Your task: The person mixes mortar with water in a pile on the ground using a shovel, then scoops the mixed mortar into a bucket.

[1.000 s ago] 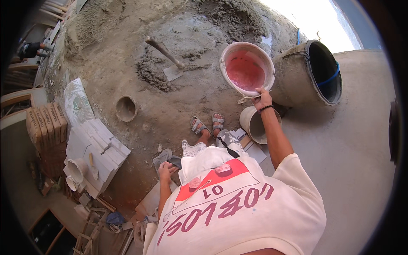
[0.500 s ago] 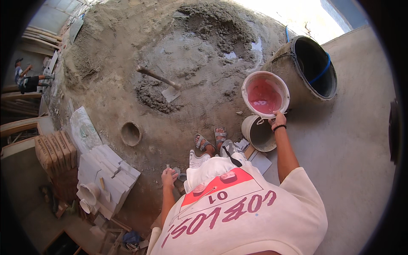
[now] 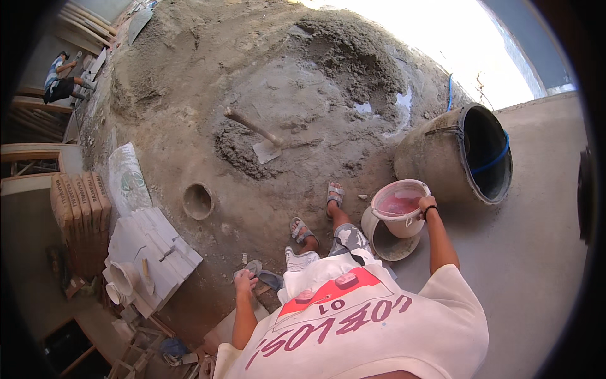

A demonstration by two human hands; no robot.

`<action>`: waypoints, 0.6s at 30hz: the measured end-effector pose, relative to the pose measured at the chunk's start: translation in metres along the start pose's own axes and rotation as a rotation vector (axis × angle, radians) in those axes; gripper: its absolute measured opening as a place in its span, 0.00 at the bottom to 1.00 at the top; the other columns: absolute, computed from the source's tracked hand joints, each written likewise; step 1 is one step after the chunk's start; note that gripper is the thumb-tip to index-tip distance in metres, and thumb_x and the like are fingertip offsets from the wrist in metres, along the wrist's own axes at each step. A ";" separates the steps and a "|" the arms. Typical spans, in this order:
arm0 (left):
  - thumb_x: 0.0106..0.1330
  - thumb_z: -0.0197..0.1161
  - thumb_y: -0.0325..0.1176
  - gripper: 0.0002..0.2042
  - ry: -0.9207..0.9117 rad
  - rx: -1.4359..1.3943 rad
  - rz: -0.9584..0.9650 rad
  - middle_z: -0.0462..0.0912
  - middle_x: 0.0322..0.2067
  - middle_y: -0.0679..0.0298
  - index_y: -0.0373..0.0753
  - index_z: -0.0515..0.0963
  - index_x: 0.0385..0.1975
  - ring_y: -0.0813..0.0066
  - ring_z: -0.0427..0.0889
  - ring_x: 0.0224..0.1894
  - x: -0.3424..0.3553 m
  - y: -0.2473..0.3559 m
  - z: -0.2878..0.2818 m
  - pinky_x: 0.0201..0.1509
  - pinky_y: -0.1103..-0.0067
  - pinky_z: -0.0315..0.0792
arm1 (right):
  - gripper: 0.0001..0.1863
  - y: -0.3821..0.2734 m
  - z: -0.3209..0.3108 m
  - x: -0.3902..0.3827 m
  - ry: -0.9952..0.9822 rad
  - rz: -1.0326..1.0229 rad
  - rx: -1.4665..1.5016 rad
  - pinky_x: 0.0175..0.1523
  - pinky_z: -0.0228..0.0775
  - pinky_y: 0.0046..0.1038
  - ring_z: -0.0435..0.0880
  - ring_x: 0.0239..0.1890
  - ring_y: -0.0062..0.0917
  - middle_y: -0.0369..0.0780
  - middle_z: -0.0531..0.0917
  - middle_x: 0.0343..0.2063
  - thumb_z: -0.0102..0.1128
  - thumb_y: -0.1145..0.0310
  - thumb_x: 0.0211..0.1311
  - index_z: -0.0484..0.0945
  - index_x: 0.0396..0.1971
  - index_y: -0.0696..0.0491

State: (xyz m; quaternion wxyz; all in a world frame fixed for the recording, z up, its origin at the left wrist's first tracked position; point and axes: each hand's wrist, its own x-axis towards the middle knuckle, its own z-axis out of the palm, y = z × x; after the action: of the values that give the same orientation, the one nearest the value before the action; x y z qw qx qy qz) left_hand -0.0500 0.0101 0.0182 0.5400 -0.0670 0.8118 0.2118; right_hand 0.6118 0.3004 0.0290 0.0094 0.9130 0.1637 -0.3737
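Observation:
A pink-lined bucket (image 3: pixel 402 227) with some liquid in it is tilted beside my right leg. My right hand (image 3: pixel 427 208), with a dark bracelet at the wrist, is closed on its rim. Beneath and partly hidden by it is a grey bucket (image 3: pixel 390 248). My left hand (image 3: pixel 245 282) hangs low on the left with nothing visible in it, fingers loosely apart, over grey footwear (image 3: pixel 270 280) on the ground. Ahead, a hoe (image 3: pixel 252 129) rests with its blade on wet mortar (image 3: pixel 237 155).
A large drum (image 3: pixel 435 148) with a blue hose lies on its side at right. At left are an empty-looking bucket (image 3: pixel 198 201), a stack of light blocks (image 3: pixel 151 246), bags (image 3: pixel 79 202) and a white sack (image 3: pixel 128 180). Another person (image 3: pixel 61 79) works far left.
My right hand has brought the pink bucket down and nearer, from beside the drum to over the grey bucket. My feet have stepped, and the view has shifted.

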 end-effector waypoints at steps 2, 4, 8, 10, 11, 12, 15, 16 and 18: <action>0.66 0.49 0.41 0.16 0.090 -0.055 0.015 0.77 0.41 0.60 0.43 0.66 0.51 0.67 0.80 0.31 -0.007 0.013 0.003 0.35 0.73 0.71 | 0.21 -0.071 0.002 0.029 -0.107 -0.034 -0.132 0.18 0.72 0.36 0.83 0.26 0.45 0.54 0.81 0.31 0.42 0.72 0.56 0.70 0.47 0.67; 0.66 0.50 0.41 0.16 0.159 -0.172 0.062 0.77 0.40 0.61 0.43 0.66 0.51 0.70 0.79 0.29 -0.033 0.024 0.010 0.34 0.75 0.70 | 0.19 -0.153 0.013 0.044 -0.199 -0.071 -0.212 0.20 0.75 0.39 0.83 0.27 0.47 0.56 0.81 0.32 0.42 0.72 0.58 0.70 0.46 0.68; 0.61 0.55 0.38 0.19 0.130 -0.277 0.086 0.78 0.40 0.61 0.40 0.67 0.52 0.75 0.79 0.27 -0.073 0.043 0.059 0.31 0.79 0.70 | 0.15 -0.287 -0.034 0.150 -0.261 -0.214 -0.045 0.26 0.78 0.49 0.83 0.30 0.48 0.57 0.80 0.33 0.41 0.76 0.58 0.73 0.40 0.67; 0.60 0.56 0.38 0.20 0.167 -0.239 0.074 0.78 0.40 0.62 0.40 0.67 0.52 0.75 0.79 0.27 -0.095 0.039 0.067 0.31 0.80 0.69 | 0.14 -0.332 -0.033 0.185 -0.265 -0.335 -0.068 0.23 0.78 0.47 0.83 0.28 0.45 0.56 0.80 0.29 0.40 0.75 0.58 0.75 0.35 0.66; 0.60 0.57 0.39 0.21 0.088 -0.273 0.065 0.78 0.39 0.63 0.40 0.67 0.52 0.75 0.79 0.27 -0.081 0.033 0.103 0.31 0.80 0.69 | 0.15 -0.369 -0.111 0.225 -0.217 -0.268 -0.050 0.22 0.76 0.44 0.83 0.26 0.43 0.55 0.80 0.27 0.39 0.73 0.59 0.75 0.34 0.65; 0.60 0.57 0.39 0.19 -0.009 -0.322 0.057 0.78 0.39 0.63 0.41 0.67 0.51 0.74 0.79 0.27 -0.067 0.028 0.142 0.30 0.79 0.69 | 0.16 -0.417 -0.203 0.242 -0.154 -0.221 -0.031 0.20 0.75 0.41 0.83 0.25 0.42 0.54 0.80 0.25 0.38 0.71 0.60 0.76 0.33 0.63; 0.62 0.56 0.38 0.16 0.108 -0.230 -0.016 0.78 0.38 0.62 0.41 0.68 0.48 0.73 0.80 0.26 -0.092 0.015 0.124 0.26 0.80 0.70 | 0.18 -0.430 -0.135 0.253 -0.255 -0.158 -0.350 0.19 0.72 0.38 0.82 0.20 0.40 0.53 0.80 0.23 0.38 0.66 0.60 0.77 0.31 0.60; 0.62 0.56 0.38 0.16 0.099 -0.233 -0.044 0.78 0.38 0.62 0.41 0.68 0.47 0.73 0.80 0.26 -0.093 0.013 0.130 0.26 0.80 0.70 | 0.18 -0.436 -0.146 0.256 -0.211 -0.173 -0.423 0.20 0.73 0.38 0.81 0.20 0.40 0.53 0.80 0.23 0.38 0.65 0.61 0.77 0.30 0.60; 0.61 0.56 0.39 0.16 0.068 -0.238 -0.095 0.78 0.38 0.62 0.41 0.68 0.47 0.73 0.80 0.26 -0.088 0.012 0.143 0.26 0.81 0.70 | 0.18 -0.441 -0.165 0.257 -0.137 -0.197 -0.477 0.21 0.74 0.39 0.81 0.20 0.41 0.52 0.80 0.23 0.39 0.65 0.61 0.78 0.30 0.60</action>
State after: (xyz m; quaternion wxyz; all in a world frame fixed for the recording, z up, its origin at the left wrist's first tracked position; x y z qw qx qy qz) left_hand 0.1028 0.0703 0.0542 0.5097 -0.1763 0.7947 0.2785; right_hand 0.7603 0.8157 0.0176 0.1992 0.8371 0.3342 -0.3845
